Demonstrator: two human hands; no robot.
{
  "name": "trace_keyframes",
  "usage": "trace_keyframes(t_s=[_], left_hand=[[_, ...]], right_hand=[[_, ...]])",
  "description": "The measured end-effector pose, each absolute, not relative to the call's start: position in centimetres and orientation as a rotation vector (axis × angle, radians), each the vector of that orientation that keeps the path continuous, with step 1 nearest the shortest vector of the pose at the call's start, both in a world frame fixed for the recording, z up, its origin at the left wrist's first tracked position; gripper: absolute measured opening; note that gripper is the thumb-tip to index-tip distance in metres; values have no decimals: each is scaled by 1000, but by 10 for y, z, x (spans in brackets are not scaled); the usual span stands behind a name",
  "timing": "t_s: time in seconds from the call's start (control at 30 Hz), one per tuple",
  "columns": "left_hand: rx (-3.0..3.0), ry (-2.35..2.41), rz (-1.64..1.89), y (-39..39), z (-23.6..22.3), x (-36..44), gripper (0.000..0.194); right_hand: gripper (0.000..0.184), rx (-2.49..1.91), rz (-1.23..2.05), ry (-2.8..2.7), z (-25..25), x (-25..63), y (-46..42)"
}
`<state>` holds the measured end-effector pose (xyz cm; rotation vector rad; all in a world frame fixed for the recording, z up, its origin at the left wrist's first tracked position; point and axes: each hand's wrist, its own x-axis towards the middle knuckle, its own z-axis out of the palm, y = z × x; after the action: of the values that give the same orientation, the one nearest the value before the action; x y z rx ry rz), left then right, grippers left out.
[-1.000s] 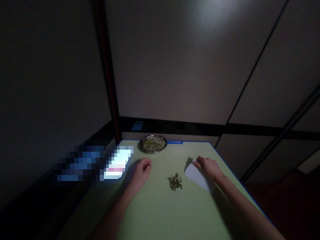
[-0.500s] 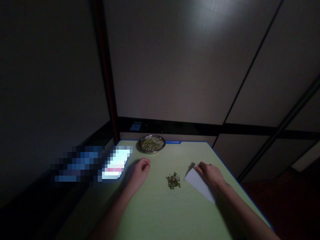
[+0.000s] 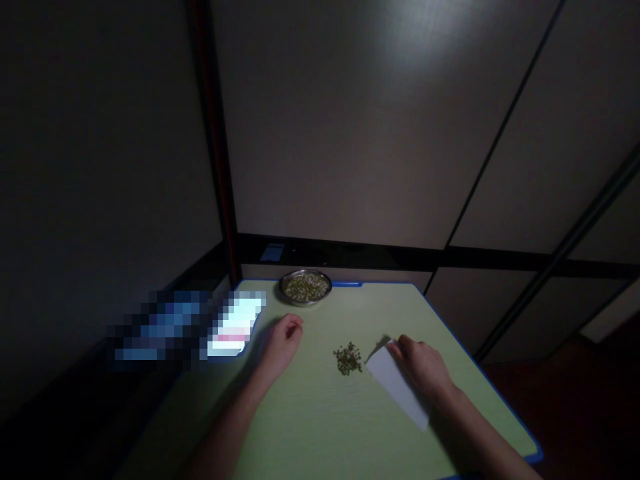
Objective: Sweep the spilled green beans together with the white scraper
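My right hand (image 3: pixel 423 365) is closed on the upper end of a piece of white paper (image 3: pixel 400 388), which slants down over the table. Left of the paper's near corner lies a small loose pile of greenish seeds, like mung beans (image 3: pixel 348 360). My left hand (image 3: pixel 283 341) rests on the table left of the pile, fingers curled in and nothing showing in them. Beyond it stands a round metal bowl (image 3: pixel 306 301) holding a mix of green and white grains.
The pale green table (image 3: pixel 310 427) has a blue edge. A blue strip (image 3: pixel 347 285) lies at its far side beside the bowl. Bright blurred-out screen (image 3: pixel 235 325) sits at the left. Dark-banded cabinet panels (image 3: pixel 340 147) rise behind the table.
My right hand and the paper have shifted slightly toward me, and the paper's left corner is closer to the seed pile. My left hand stays nearly in place.
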<state>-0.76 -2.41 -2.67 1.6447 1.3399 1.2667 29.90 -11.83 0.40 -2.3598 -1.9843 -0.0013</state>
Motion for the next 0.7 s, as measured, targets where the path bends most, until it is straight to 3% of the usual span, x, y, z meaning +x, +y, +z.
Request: trace_keyframes(t_s=[0.7], left_hand=[[1664, 1448, 1231, -24, -26, -9, 13]], right_hand=[[50, -2318, 4, -1997, -3, 259, -142]])
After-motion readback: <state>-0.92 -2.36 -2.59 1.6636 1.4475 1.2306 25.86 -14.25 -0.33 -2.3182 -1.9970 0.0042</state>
